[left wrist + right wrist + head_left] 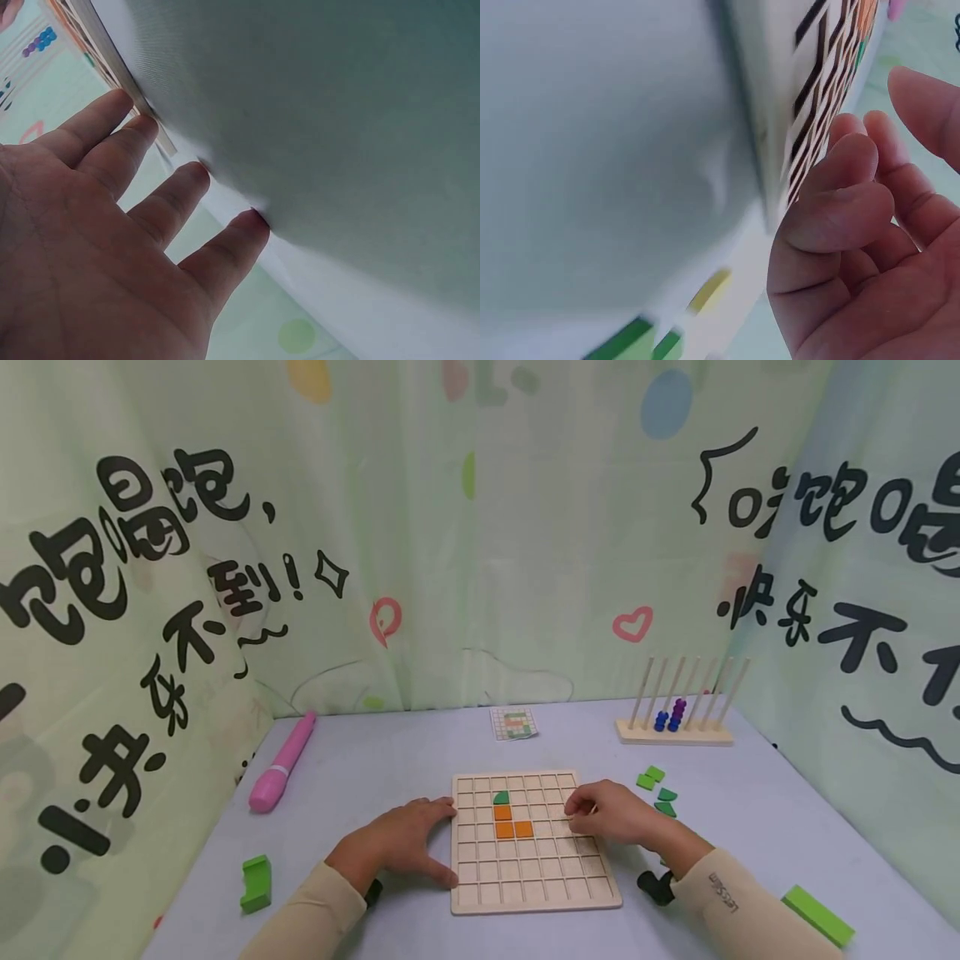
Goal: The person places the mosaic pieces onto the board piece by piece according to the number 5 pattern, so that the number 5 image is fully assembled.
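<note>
A wooden grid board [540,893] lies on the table. Three orange square tiles [523,829] form an L in its cells, with a green rounded tile [502,797] directly above them. Along the board's left side, my left hand [405,839] spreads its fingers and thumb; fingertips [146,124] rest right at the edge in the left wrist view. Over the right edge hovers my right hand [615,814]. Its fingers [847,217] are loosely bent, the thumb [926,112] stands apart, and nothing shows between them.
Loose green tiles [665,809] lie right of the board. A patterned card [513,735] and a peg stand [675,737] with blue and purple beads are at the back. At left lie a pink stick [282,764] and green block [257,883]; another green block [817,915] lies front right.
</note>
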`<state>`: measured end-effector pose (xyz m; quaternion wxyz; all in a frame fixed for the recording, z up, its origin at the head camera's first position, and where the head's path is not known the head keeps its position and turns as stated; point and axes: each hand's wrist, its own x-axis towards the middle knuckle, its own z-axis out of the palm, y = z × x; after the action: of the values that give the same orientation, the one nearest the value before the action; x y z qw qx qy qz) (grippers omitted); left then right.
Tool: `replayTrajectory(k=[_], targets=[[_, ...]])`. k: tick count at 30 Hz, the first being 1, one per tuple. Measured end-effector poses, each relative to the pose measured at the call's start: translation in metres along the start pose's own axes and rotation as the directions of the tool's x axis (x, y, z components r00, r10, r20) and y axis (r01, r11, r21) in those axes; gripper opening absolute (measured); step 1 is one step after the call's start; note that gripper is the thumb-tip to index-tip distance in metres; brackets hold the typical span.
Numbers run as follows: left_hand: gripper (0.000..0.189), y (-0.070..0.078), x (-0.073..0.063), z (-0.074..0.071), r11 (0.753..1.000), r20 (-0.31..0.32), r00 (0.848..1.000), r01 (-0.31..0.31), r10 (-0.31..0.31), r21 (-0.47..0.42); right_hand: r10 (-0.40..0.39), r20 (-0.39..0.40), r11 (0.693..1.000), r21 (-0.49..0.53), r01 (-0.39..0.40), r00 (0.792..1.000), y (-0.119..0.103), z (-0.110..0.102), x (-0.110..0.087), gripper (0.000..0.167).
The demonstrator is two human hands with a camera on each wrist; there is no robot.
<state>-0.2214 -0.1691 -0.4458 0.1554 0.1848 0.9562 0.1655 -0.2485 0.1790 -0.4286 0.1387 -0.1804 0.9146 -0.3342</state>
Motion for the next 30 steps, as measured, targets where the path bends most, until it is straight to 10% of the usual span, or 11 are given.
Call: replayTrajectory(k=[30], targets=[[0.104,-0.001,0.002,0.001,1.000,0.014,1.000,0.007,-0.007,-0.019,0.207,-0.065,0.957,-0.195,-0.216,0.976,0.080,-0.057,-0.057,0.016]])
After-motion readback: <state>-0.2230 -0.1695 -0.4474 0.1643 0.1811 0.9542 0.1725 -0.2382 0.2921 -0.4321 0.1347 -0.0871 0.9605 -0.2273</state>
